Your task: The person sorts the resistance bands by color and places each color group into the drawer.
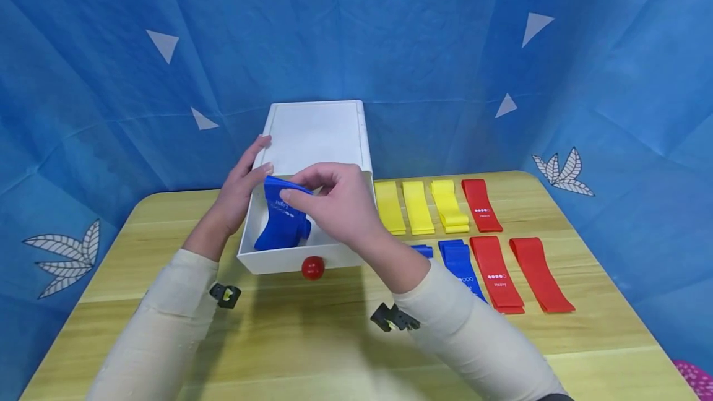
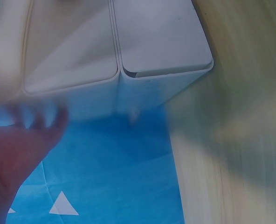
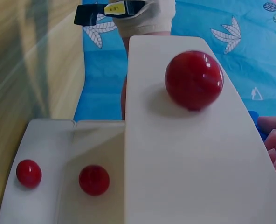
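Note:
A white drawer unit (image 1: 314,135) stands at the table's back, its top drawer (image 1: 273,262) pulled out toward me by a red knob-bearing front. My right hand (image 1: 351,209) pinches the upper end of a blue resistance band (image 1: 284,224) marked "Light" between thumb and fingers. The band's lower part hangs inside the drawer. My left hand (image 1: 236,194) lies along the unit's left side, fingertips at its top edge; the left wrist view shows that hand (image 2: 21,154) against the unit. In the right wrist view the drawer front mostly hides the band, leaving the fingers (image 3: 273,140) at its edge.
Right of the unit lie yellow bands (image 1: 418,208), red bands (image 1: 497,274) and blue bands (image 1: 461,265) in two rows on the wooden table (image 1: 312,351). Two lower drawers with red knobs (image 3: 94,180) are closed. A blue patterned curtain (image 1: 434,73) hangs behind.

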Action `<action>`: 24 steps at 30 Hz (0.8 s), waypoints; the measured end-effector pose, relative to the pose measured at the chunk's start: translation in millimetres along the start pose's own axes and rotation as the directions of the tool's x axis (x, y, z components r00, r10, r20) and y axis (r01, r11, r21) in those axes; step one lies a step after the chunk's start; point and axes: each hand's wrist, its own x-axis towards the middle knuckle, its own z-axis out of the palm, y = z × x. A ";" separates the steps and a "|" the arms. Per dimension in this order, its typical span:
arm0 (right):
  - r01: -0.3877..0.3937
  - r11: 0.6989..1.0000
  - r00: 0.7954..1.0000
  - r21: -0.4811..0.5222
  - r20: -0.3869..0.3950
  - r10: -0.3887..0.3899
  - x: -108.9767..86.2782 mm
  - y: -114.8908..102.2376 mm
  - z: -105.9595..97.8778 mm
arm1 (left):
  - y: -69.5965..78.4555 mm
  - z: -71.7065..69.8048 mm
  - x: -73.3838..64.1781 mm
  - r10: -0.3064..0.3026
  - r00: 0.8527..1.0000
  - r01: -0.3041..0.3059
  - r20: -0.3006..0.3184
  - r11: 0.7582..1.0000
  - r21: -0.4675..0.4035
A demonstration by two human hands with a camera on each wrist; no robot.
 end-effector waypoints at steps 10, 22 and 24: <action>-0.026 0.998 0.999 -0.056 -0.029 0.024 3.2 6.3 -15.2 | 0.7 -0.1 0.8 -0.005 1.000 0.005 0.004 1.000 -0.015; -0.029 0.989 0.998 -0.144 -0.055 0.021 6.2 12.4 -23.7 | 5.4 0.0 -0.7 -0.024 1.000 0.024 -0.003 1.000 -0.020; -0.039 0.983 0.998 -0.179 -0.055 0.030 6.0 12.2 -25.2 | 5.4 -0.2 -0.8 -0.024 1.000 0.024 -0.004 0.999 -0.023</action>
